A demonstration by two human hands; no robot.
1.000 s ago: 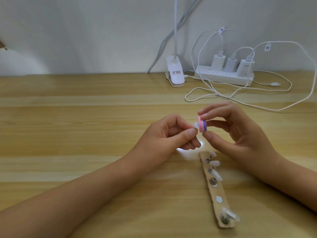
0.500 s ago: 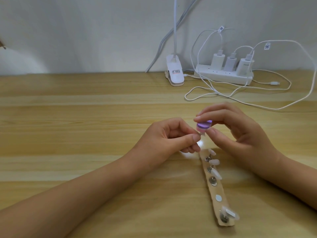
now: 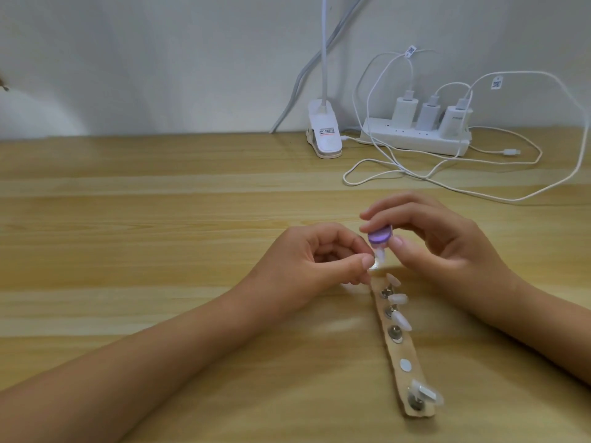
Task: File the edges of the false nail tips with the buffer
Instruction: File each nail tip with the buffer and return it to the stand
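While the right hand (image 3: 447,244) pinches a small round purple buffer (image 3: 475,235), the left hand (image 3: 323,263) pinches a translucent false nail tip (image 3: 476,255) touching its underside.
Both are held above the smooth wooden table (image 3: 160,219), which is bare to the left. Just nearer the person lies a tan strip (image 3: 396,350) of metal studs and pale tips. A clip lamp (image 3: 323,135), a power strip (image 3: 415,139) and looped cables (image 3: 399,169) sit far back.
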